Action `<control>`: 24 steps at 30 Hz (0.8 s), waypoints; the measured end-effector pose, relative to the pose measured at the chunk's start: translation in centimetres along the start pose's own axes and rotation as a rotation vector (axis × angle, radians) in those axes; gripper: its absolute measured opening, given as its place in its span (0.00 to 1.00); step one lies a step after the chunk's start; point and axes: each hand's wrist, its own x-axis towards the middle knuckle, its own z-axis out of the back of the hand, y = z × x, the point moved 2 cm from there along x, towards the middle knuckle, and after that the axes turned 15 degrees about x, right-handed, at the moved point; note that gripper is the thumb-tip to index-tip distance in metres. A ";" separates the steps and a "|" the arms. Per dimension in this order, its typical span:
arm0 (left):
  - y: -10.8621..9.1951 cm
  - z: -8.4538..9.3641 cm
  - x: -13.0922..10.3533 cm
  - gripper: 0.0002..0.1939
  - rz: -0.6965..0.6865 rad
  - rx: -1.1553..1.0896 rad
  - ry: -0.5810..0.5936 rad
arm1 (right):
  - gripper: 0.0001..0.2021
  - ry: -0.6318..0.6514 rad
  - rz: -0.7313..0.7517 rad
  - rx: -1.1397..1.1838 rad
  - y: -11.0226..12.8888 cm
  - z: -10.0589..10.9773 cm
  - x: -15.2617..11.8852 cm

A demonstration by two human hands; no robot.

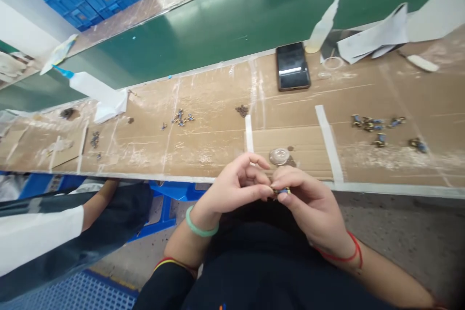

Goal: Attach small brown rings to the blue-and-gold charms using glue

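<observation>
Just past the front edge of the bench, a small brass-and-blue metal part [284, 191] is held between my fingers. My right hand [314, 201] pinches it between thumb and forefinger. The thumb and a fingertip of my left hand [238, 186] close at its left end; whether they grip the part or something tiny on it is too small to tell. Beyond my hands, a clear round dish [279, 156] and small brown bits [291, 162] sit on a cardboard piece [301, 138]. Similar brass-and-blue parts [372, 124] lie to the right.
A phone [293, 67] and a squeeze bottle [323, 26] stand at the bench's back. Further left are more parts [181, 117], a brown heap [241, 110] and a blue-tipped bottle [96, 88]. A green strip [218, 24] runs behind. A co-worker's arm [100, 203] is at left.
</observation>
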 end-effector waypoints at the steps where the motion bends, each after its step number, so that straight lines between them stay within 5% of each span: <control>1: 0.2 0.8 0.9 0.21 -0.010 0.101 -0.072 | 0.04 -0.041 0.037 -0.012 0.0 0.5 -0.1; 5: 1.4 5.7 5.9 0.06 0.064 0.572 -0.432 | 0.04 -0.133 0.128 -0.049 -0.1 2.5 -0.6; 8: 2.3 9.2 9.9 0.07 0.167 0.885 -0.530 | 0.05 -0.157 0.128 -0.048 0.0 3.2 -0.6; 13: 3.3 11.3 13.2 0.10 0.158 1.003 -0.484 | 0.04 -0.195 0.106 -0.062 -0.1 3.6 -0.7; 24: 2.6 10.4 13.8 0.15 0.069 1.531 -0.224 | 0.04 -0.246 0.071 -0.097 -0.2 4.3 -1.4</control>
